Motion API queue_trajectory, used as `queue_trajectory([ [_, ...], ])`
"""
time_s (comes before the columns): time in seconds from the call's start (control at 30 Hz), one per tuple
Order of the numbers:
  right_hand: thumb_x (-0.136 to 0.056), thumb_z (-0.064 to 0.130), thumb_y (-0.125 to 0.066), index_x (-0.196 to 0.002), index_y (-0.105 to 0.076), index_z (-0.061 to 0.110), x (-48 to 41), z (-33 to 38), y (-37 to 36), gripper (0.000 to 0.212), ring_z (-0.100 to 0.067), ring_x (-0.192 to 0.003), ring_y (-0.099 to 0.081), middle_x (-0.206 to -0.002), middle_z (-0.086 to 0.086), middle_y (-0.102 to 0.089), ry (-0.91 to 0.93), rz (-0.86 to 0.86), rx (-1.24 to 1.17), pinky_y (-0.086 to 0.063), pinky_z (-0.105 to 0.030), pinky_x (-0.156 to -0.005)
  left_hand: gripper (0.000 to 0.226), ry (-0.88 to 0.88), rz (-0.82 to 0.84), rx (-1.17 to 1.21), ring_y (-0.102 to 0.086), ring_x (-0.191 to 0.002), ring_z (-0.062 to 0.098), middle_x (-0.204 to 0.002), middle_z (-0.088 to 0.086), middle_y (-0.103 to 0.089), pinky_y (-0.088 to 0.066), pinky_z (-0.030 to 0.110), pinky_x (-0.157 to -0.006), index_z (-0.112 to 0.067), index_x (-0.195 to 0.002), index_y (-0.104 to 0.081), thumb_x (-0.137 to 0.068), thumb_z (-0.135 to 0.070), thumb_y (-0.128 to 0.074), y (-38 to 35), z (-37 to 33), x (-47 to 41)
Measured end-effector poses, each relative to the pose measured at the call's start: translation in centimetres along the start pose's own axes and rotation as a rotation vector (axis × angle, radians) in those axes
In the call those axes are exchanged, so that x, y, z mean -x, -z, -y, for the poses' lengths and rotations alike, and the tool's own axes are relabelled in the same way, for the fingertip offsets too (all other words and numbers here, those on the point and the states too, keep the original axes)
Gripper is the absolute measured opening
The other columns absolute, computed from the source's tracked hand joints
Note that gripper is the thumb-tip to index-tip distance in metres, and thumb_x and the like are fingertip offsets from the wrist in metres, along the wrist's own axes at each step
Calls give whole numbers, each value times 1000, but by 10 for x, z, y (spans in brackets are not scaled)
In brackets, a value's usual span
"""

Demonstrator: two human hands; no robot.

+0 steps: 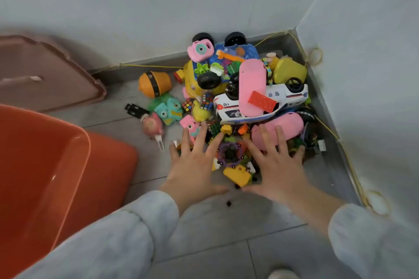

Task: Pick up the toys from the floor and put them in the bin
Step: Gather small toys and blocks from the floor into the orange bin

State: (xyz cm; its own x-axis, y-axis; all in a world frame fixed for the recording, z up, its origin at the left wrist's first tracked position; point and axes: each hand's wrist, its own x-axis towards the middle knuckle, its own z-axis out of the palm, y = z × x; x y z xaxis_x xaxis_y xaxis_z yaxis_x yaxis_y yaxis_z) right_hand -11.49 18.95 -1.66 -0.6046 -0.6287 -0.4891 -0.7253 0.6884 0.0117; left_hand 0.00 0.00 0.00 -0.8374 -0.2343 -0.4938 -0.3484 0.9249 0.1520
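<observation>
The toys [238, 97] lie in a heap on the grey tiled floor [226, 233], pushed into the corner where two pale walls meet. The far edge and the right edge of the heap are against the walls, so only the near side and the left side are open.

The left hand [195, 165] and the right hand [276, 165] are both at the near edge of the heap, palms down. Their fingers are straight and spread wide, and they hold nothing. The left fingers are over a small pink camera [189, 124] and some bricks. The right fingers are over a pink round toy [292, 124]. Whether they press on these toys, I cannot tell. Between the two hands are a purple ring toy [230, 153] and a yellow block [237, 173].

A white police car [292, 97] lies on its side higher in the heap. An orange toy [155, 84] and a teal camera toy [169, 108] lie loose at the left edge.

The orange bin [34, 176] stands at the left, near the left hand, with its opening up. Bare floor lies between its rim and the heap. A brown lid [45, 70] lies behind the bin.
</observation>
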Motion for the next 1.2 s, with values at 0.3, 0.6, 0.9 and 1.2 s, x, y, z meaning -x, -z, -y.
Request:
queue_trajectory([
  [0.3,-58,90,-57,-151,16,49,-32,7,-17,125,-43,-137,42,-152,-4,48,43,5,-32,-47,-65,-95,114,50,12,-21,22,-145,50,-160,2,32,-10,80,-104,-48,-151,10,-64,-90,-51,-39,6,-47],
  [0.6,-64,61,-72,-142,-37,41,-40,31,-27,88,-50,-147,4,-166,-8,3,47,-131,-122,-55,-58,-78,59,22,-172,-39,-36,-119,41,-144,15,-35,-57,46,-63,-33,-126,-50,-74,-49,-73,-56,11,-44],
  [0.9,-60,18,-80,-120,-53,27,-38,33,-37,66,-51,-134,-29,-150,-11,-36,237,-212,-78,-50,-60,-92,34,-26,-233,200,-41,-109,38,-135,9,-42,-54,47,-80,-24,-95,-60,-67,-19,-79,-63,31,-25],
  [1.2,-62,2,-72,-108,-64,14,-30,17,-8,48,-42,-96,-50,-120,-14,-59,384,-406,-174,-50,-52,-84,31,40,-335,380,-35,-115,29,-132,-1,-39,-44,38,-95,-26,-104,-61,-76,-23,-75,-31,25,8],
])
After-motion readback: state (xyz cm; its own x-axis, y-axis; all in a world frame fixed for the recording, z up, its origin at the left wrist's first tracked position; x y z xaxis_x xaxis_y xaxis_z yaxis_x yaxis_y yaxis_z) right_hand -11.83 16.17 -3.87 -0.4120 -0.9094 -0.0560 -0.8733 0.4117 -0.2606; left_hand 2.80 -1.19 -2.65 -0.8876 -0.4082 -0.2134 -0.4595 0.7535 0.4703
